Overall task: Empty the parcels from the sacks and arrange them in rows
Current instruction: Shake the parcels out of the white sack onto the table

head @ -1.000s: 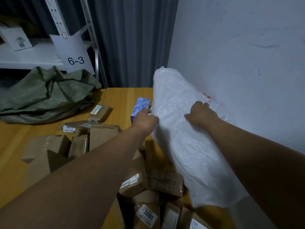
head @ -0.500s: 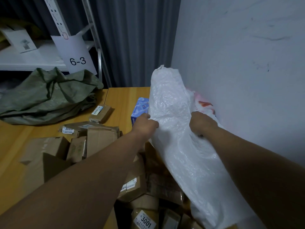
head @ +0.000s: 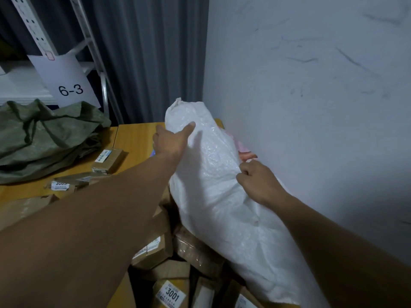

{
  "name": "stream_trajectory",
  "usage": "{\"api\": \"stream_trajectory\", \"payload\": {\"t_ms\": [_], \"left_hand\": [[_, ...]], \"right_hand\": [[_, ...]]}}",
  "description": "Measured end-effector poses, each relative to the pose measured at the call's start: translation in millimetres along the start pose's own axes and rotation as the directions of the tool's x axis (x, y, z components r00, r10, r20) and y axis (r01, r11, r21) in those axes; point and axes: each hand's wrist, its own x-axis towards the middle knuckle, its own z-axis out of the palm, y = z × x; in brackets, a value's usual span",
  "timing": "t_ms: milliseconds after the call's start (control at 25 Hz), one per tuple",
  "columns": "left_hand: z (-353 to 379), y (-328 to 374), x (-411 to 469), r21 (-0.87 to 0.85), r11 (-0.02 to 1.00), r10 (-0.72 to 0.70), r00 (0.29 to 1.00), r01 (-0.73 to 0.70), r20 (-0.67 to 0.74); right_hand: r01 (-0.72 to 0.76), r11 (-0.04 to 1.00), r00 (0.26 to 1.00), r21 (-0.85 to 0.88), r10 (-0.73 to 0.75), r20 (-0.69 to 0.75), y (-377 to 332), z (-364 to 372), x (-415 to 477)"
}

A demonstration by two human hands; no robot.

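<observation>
A white woven sack (head: 213, 178) leans tilted against the wall on the right, its far end raised above the table. My left hand (head: 171, 141) lies on the sack's upper left side with the thumb spread across the fabric. My right hand (head: 255, 181) pinches the sack's right edge near the wall. Several brown cardboard parcels (head: 155, 250) are heaped under and in front of the sack, one labelled 3001 (head: 171, 294). More parcels (head: 107, 160) lie loose to the left.
A crumpled green sack (head: 44, 136) lies at the back left of the wooden table (head: 138, 138). Behind it stands a metal shelf with a paper sign reading 6-3 (head: 70, 90). A dark curtain hangs at the back. The wall (head: 311, 107) bounds the right side.
My left hand has slid further up the sack toward its far end and opened out. My right hand moved lower on the right edge. The blue box is now hidden behind my left hand.
</observation>
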Motion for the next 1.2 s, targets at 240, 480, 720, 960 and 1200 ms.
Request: {"api": "stream_trajectory", "payload": {"t_ms": [240,480,720,960,1200], "left_hand": [[1.4,16.5,-4.4,0.076,0.997,-0.023,1.000,0.021,0.018],[6.4,8.7,-23.8,0.038,0.997,0.065,0.997,-0.067,0.040],[4.0,13.4,-46.1,-0.050,0.999,0.008,0.996,-0.004,0.084],[3.0,52.6,-101.3,-0.224,0.963,0.185,0.969,-0.146,0.165],[-26.8,71.7,-164.5,-0.220,0.955,0.243,0.947,-0.196,0.209]], "right_hand": [[0.020,0.999,0.999,0.029,-0.019,-0.038,16.8,4.0,-33.1],[0.020,1.000,1.000,0.010,-0.020,-0.019,19.8,1.8,-39.2],[-0.150,0.970,0.984,-0.193,0.165,0.067,19.8,-0.8,-43.0],[-0.309,0.939,0.938,-0.150,0.327,0.112,-9.6,-40.2,-68.1],[-0.379,0.923,0.911,-0.074,0.386,0.146,-43.0,-61.5,-119.2]]}}
